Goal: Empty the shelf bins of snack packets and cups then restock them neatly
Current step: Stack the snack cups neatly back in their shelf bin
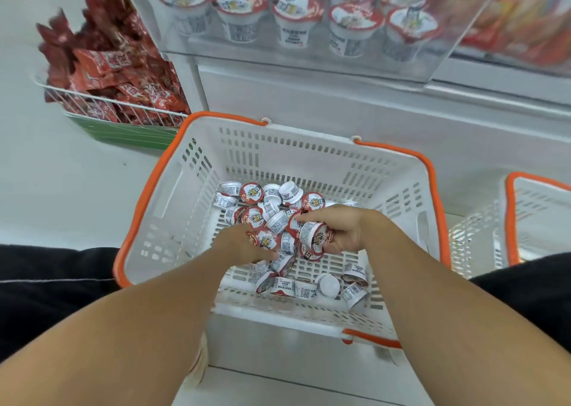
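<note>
The floor is pale and smooth. A white shelf stands ahead. A white basket with an orange rim sits on the floor in front of it, between the person's dark knees.

Many small cups with red and white lids lie loose in the basket, some on their sides, some upside down. Both arms reach down into it. The left hand is low among the cups, and its fingers curl around one or two of them. The right hand holds a cup on its side, with the fingers and thumb clamped around it, and more cups are bunched just under it.

Up on the shelf, a clear bin holds more cups standing upright in rows. To its right is another clear bin with orange and red packets, too blurry to read. To the left, a wire basket on a green base is piled high with red packets.

A second basket with an orange rim stands just to the right of the first, touching or nearly so. The basket walls are tall all round the hands, with open room above. The far part of the basket bottom shows bare.
</note>
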Demonstrator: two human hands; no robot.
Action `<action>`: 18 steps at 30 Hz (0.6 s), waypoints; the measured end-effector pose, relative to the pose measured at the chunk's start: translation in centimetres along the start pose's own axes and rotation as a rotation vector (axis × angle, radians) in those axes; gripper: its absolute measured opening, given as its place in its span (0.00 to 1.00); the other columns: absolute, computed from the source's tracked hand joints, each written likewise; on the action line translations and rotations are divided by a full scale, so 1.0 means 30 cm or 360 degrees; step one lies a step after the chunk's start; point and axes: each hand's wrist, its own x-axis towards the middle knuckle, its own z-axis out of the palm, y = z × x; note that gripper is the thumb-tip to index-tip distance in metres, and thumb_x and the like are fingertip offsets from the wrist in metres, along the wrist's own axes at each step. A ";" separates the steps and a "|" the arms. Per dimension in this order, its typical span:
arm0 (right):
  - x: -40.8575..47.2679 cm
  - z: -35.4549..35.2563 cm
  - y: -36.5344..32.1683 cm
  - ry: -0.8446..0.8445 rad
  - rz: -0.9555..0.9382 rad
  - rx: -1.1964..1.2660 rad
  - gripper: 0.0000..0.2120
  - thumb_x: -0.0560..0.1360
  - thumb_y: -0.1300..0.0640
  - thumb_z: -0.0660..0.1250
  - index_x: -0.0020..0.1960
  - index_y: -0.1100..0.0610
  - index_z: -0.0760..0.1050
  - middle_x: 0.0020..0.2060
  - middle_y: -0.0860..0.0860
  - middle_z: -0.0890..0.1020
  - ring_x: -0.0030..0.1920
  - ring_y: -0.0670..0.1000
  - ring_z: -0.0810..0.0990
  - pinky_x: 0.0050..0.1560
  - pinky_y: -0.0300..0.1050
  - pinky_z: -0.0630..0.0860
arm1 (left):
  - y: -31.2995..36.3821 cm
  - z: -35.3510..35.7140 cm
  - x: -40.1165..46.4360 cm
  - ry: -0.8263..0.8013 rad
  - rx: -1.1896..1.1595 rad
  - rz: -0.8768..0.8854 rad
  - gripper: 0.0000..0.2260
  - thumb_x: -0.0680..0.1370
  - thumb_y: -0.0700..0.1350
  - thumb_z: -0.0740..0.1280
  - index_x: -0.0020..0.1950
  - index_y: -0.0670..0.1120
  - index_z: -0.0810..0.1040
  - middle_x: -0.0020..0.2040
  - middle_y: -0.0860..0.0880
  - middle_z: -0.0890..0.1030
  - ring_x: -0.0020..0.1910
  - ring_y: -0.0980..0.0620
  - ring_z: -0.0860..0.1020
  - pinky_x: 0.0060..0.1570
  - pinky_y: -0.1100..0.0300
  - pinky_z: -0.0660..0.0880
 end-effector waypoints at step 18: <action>-0.945 0.066 -0.517 -0.0050 -0.0856 -0.0458 0.19 0.66 0.48 0.72 0.53 0.58 0.81 0.41 0.56 0.85 0.35 0.52 0.85 0.30 0.38 0.78 | 0.522 -0.784 -0.720 0.0239 -0.0524 0.0745 0.11 0.71 0.52 0.77 0.34 0.46 0.82 0.20 0.53 0.65 0.21 0.55 0.66 0.24 0.65 0.67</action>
